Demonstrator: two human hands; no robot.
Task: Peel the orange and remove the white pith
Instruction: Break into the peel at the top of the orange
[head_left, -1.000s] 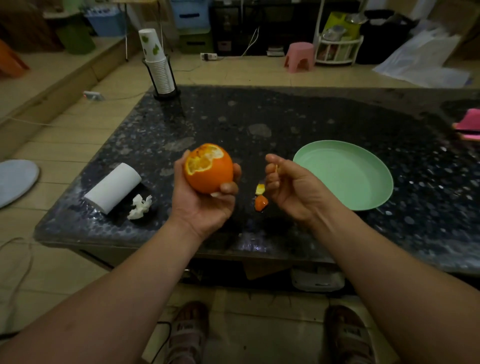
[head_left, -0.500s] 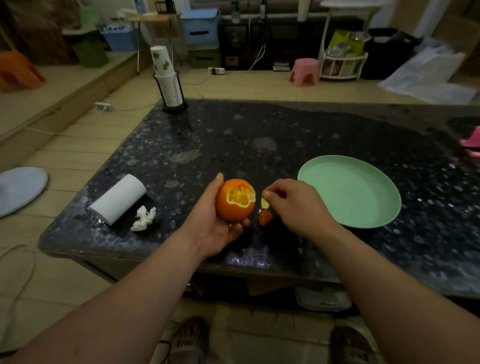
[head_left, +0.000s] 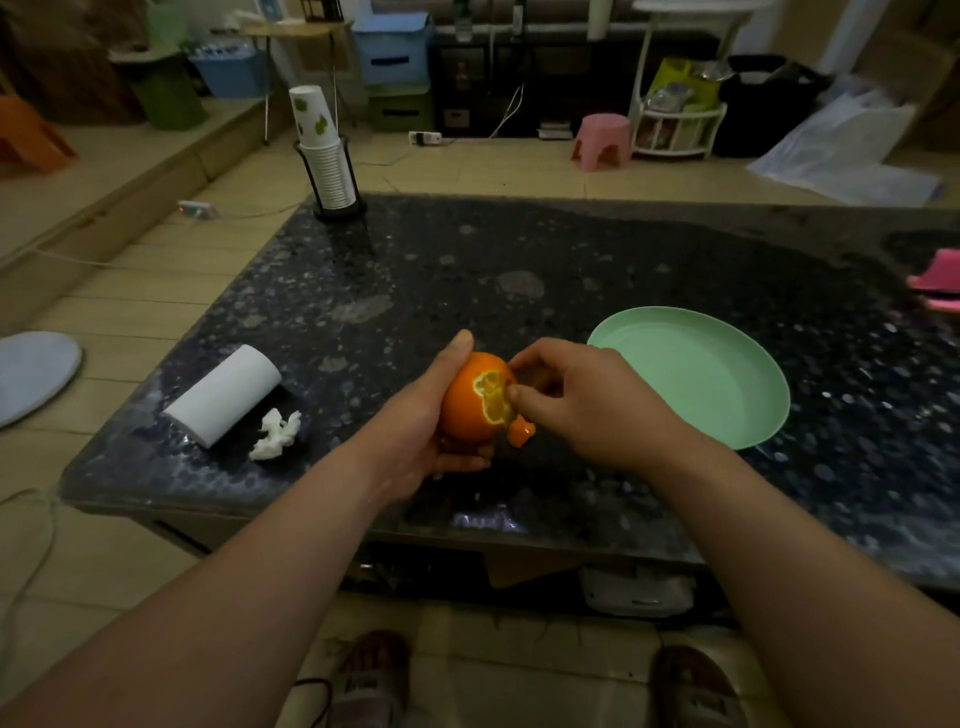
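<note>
My left hand (head_left: 415, 421) grips an orange (head_left: 467, 410) from the left and below, just above the dark speckled table (head_left: 467, 270). A patch of peel is gone on the orange's right side, and pale flesh shows there. My right hand (head_left: 587, 400) is against that bare patch, its thumb and fingertips curled onto the peel's edge. A small piece of orange peel (head_left: 521, 432) lies on the table just below the right thumb.
An empty green plate (head_left: 727, 415) sits right of my hands. A white paper roll (head_left: 223, 397) and a crumpled tissue (head_left: 276, 427) lie at the left. A cup holder with stacked paper cups (head_left: 327, 156) stands at the far left corner. A pink object (head_left: 937, 280) is at the right edge.
My left hand lowered the orange toward the table. My right hand put a peel scrap down and came back to the orange's bare patch.
</note>
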